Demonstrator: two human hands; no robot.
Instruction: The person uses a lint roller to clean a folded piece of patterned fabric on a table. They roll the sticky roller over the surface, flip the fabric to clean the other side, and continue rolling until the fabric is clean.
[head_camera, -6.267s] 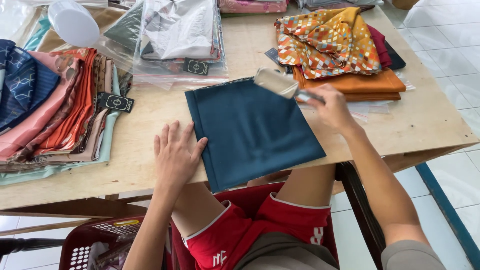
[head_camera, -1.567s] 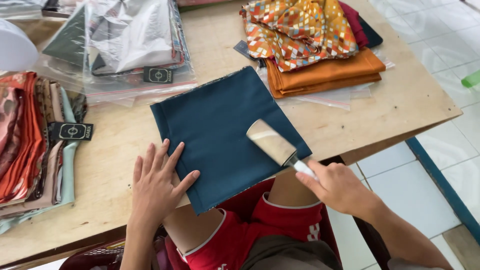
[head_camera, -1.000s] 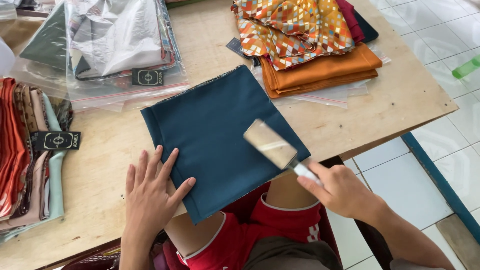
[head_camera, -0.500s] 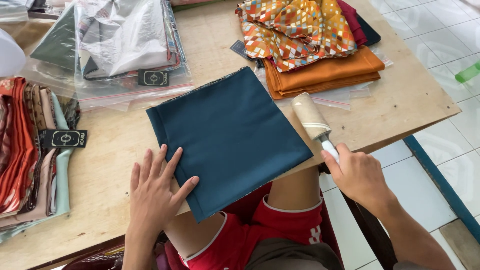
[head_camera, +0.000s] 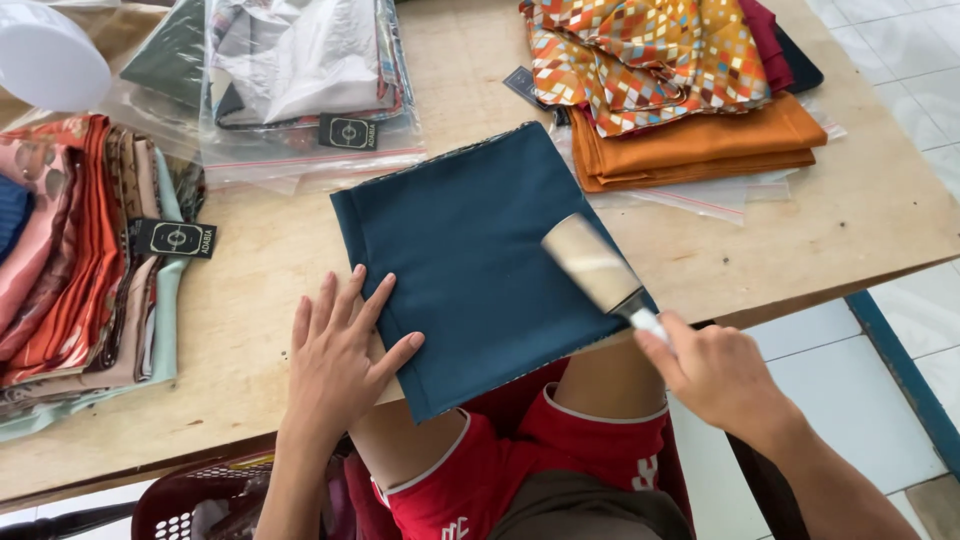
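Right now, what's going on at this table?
A seated person is running a lint roller over a folded dark teal cloth on a wooden table. The right hand has its grip on the roller's handle, with the roll lying on the cloth near its right edge. The left hand lies flat, fingers spread, pressing the cloth's lower left corner. Around it sit bagged fabrics, a stack of folded scarves and an orange and patterned pile.

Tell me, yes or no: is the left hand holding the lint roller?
No, the left hand lies flat on the teal cloth, while the right hand grips the lint roller.
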